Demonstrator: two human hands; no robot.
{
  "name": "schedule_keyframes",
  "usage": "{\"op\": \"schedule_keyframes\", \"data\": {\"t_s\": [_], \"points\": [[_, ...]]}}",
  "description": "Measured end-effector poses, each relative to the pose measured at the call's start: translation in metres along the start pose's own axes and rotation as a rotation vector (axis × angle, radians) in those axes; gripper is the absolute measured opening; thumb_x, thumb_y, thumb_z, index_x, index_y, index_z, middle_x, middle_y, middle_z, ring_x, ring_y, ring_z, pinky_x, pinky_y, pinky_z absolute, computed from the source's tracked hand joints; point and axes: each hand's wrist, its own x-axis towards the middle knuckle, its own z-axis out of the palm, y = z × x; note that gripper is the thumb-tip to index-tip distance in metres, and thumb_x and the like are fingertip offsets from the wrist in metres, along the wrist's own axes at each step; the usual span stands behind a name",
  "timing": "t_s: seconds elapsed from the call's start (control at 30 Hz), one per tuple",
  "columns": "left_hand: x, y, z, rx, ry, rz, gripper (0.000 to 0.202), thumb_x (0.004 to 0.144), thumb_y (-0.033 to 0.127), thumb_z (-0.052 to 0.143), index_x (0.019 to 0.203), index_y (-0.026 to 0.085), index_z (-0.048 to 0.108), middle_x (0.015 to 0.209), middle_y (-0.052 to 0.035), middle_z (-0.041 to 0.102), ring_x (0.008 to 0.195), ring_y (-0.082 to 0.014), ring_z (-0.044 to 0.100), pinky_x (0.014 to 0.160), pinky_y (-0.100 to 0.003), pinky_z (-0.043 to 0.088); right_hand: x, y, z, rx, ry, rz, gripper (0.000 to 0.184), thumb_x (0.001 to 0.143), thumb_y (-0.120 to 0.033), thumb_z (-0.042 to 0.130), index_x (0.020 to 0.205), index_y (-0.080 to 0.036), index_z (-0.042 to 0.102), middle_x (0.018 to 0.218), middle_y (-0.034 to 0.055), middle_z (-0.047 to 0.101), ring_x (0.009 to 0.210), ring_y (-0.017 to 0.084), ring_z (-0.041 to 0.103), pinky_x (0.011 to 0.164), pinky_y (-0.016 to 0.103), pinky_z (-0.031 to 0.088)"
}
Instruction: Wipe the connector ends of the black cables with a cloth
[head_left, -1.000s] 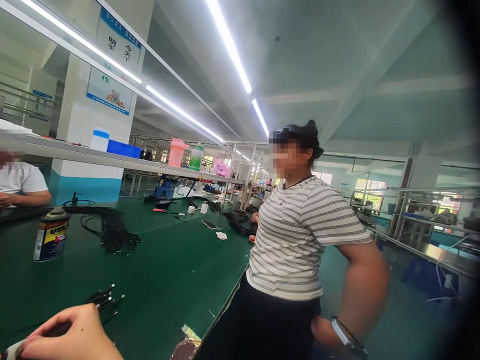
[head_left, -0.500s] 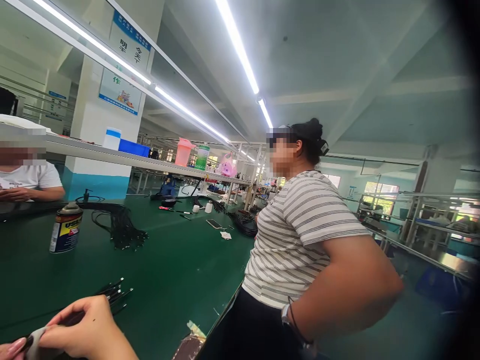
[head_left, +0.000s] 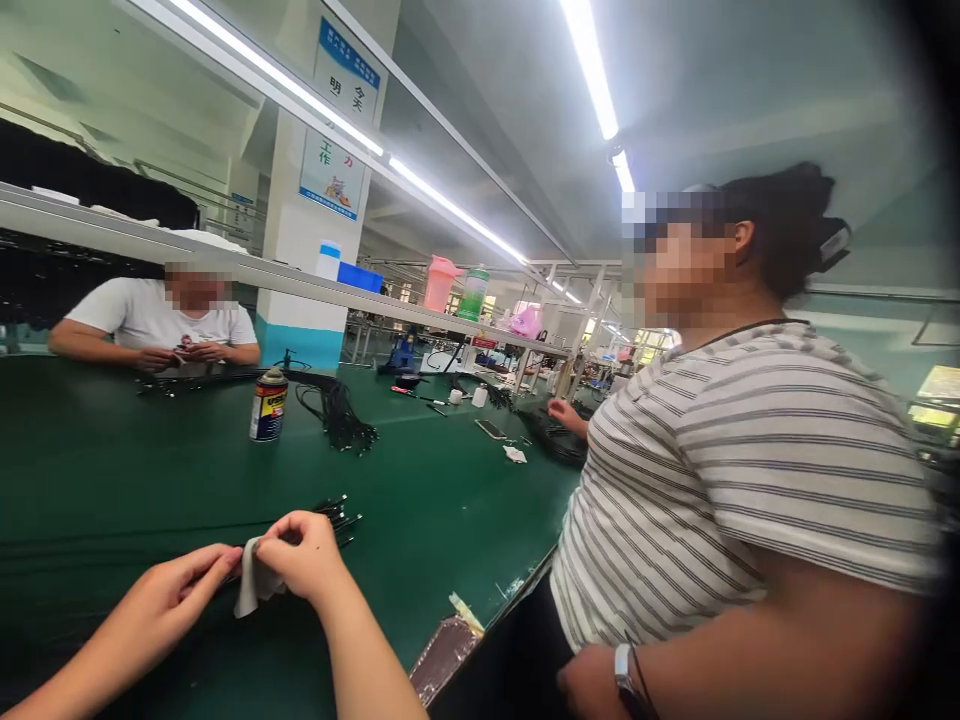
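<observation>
My left hand [head_left: 184,585] is closed, its thumb and finger pinching what looks like a thin black cable. Just beside it my right hand [head_left: 304,552] grips a pale grey cloth [head_left: 257,580], which hangs down between the two hands. The cable seems to pass into the cloth's fold, though the fingers hide most of it. Behind my right hand, a bundle of black cables [head_left: 341,518] with small metal ends lies on the green table [head_left: 420,520].
A spray can [head_left: 268,408] stands beyond my hands, near another bunch of black cables [head_left: 341,415]. A co-worker in a striped shirt [head_left: 667,480] stands close on the right. Another person [head_left: 180,320] sits across the table. A phone [head_left: 491,429] lies farther off.
The view has swung left, so both my hands and the seated person show more fully. The standing co-worker appears nearer, and their far hand now shows. My right hand still grips the cloth.
</observation>
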Motion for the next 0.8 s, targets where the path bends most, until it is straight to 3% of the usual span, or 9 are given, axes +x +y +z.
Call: {"op": "schedule_keyframes", "data": {"t_s": [0.07,0.27,0.8], "points": [[-0.004,0.009,-0.001,-0.081,-0.082,0.0,0.048,0.079,0.066,0.048,0.084,0.023,0.068,0.084,-0.0009,0.07,0.08,-0.0213,0.064,0.069,-0.022,0.049,-0.001,-0.003,0.0,-0.024,-0.019,-0.033,0.006,0.063,-0.021,0.062,0.067,-0.016,0.061,0.058,-0.0036,0.053,0.056,0.01,0.046,0.052,0.02,0.035],[-0.009,0.031,0.0,-0.07,-0.027,0.049,0.048,0.087,0.057,0.042,0.067,0.017,0.059,0.066,-0.0014,0.059,0.065,-0.0165,0.053,0.061,-0.021,0.041,-0.002,-0.005,-0.001,-0.053,-0.067,-0.113,0.004,0.065,-0.02,0.055,0.064,-0.016,0.054,0.06,-0.0039,0.049,0.059,0.01,0.043,0.056,0.021,0.034],[-0.008,0.035,0.001,-0.137,-0.048,-0.003,0.049,0.084,0.06,0.042,0.067,0.016,0.057,0.067,-0.0021,0.056,0.068,-0.0167,0.05,0.063,-0.023,0.04,0.002,0.0,0.0,0.025,-0.068,-0.082,0.009,0.065,-0.023,0.056,0.069,-0.016,0.055,0.059,-0.0041,0.049,0.054,0.009,0.039,0.053,0.022,0.031]]}}
